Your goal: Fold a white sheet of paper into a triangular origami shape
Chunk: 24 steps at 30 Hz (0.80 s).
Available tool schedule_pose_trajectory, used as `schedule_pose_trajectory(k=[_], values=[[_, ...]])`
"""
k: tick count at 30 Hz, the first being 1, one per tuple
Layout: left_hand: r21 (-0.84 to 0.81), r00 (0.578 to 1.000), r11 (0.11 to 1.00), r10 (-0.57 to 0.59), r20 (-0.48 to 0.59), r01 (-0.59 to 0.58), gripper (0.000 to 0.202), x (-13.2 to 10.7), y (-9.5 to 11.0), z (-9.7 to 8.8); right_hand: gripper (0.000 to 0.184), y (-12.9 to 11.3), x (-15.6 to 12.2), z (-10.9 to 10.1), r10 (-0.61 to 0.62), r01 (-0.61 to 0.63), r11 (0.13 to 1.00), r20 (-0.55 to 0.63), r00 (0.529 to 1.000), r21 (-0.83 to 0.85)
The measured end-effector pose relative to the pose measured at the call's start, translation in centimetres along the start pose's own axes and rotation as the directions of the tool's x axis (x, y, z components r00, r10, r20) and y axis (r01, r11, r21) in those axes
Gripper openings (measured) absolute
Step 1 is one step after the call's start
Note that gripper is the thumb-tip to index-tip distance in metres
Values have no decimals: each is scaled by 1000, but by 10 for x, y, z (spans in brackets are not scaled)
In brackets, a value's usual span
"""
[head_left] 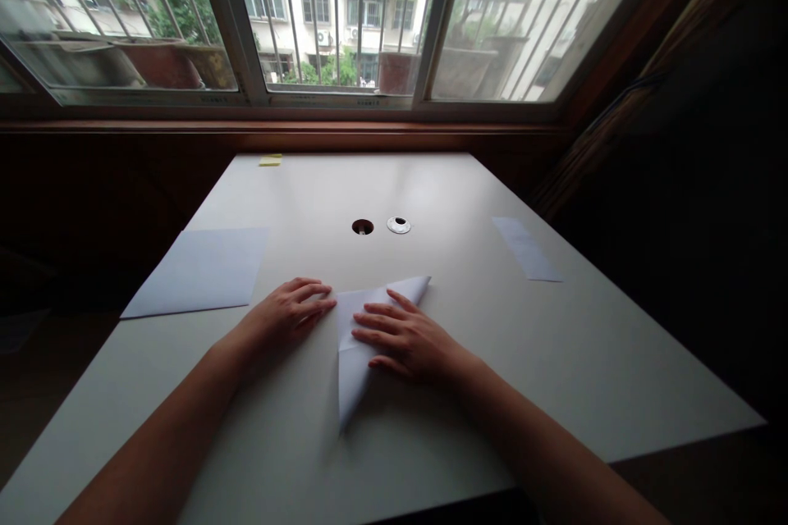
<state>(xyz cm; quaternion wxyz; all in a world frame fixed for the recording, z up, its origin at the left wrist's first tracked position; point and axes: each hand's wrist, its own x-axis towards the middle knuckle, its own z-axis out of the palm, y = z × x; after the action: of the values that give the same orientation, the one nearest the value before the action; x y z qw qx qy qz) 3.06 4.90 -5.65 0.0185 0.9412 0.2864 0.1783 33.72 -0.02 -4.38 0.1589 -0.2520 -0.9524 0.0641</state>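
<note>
A white sheet of paper (pixel 354 377), folded into a triangle, lies on the white table in front of me. One point of it aims at the far right and another toward me, and a crease runs across its left part. My right hand (pixel 406 336) rests flat on the paper with its fingers spread, covering much of its right side. At the paper's upper left edge is my left hand (pixel 295 308), its fingers stretched out and the tips at or just beside the edge. It holds nothing that I can see.
A stack or sheet of white paper (pixel 203 271) lies at the table's left edge. On the right is a narrow paper strip (pixel 528 250). Farther back are a round hole (pixel 363 227), its loose white cover ring (pixel 399 225) and a yellow tape piece (pixel 271 160). A barred window stands behind.
</note>
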Motion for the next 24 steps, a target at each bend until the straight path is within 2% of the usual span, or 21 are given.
schedule_pose_trajectory(k=[24], values=[[0, 1000, 1000, 3, -16, -3, 39, 1, -1, 2, 47, 2, 1, 1, -1, 0, 1000, 12, 1000, 12]])
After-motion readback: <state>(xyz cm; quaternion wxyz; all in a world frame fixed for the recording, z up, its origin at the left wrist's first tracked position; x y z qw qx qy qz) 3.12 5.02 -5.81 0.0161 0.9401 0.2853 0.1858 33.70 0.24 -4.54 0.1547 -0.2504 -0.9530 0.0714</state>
